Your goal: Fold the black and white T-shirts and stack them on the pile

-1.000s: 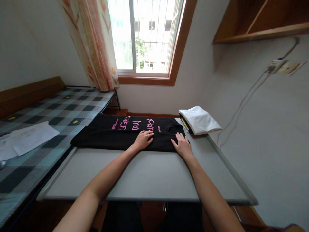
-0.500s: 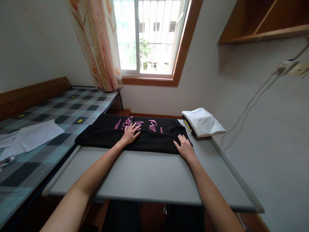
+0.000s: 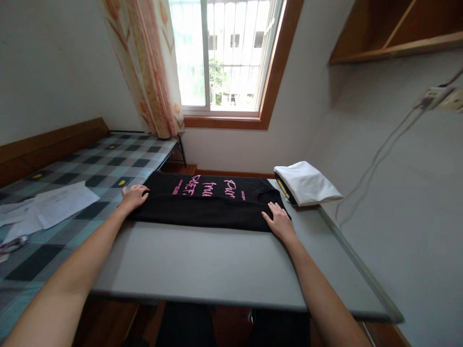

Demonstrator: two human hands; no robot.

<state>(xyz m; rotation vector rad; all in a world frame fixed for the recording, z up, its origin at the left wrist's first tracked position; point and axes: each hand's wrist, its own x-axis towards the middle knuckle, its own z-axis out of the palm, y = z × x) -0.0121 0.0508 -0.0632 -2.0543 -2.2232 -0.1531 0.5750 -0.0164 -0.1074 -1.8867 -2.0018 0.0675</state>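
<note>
A black T-shirt [image 3: 210, 212] with pink lettering lies on the grey-white table, its near side folded over into a long strip. At the shirt's left end is my left hand [image 3: 134, 196], fingers apart and resting on the cloth's edge; the fabric's far left part is partly hidden under it. My right hand [image 3: 280, 220] lies open and flat on the right end, near the neckline. Neither hand appears to grip the cloth.
Folded clothes [image 3: 307, 183], white on top, lie at the table's back right. A bed with a checked cover [image 3: 83, 166] stands along the left, with papers [image 3: 54, 205] on it. The table [image 3: 217, 265] ends close before me. A cable [image 3: 383, 149] hangs on the right wall.
My left hand has moved left from the middle of the shirt to its left end. My right hand stays in place on the right end.
</note>
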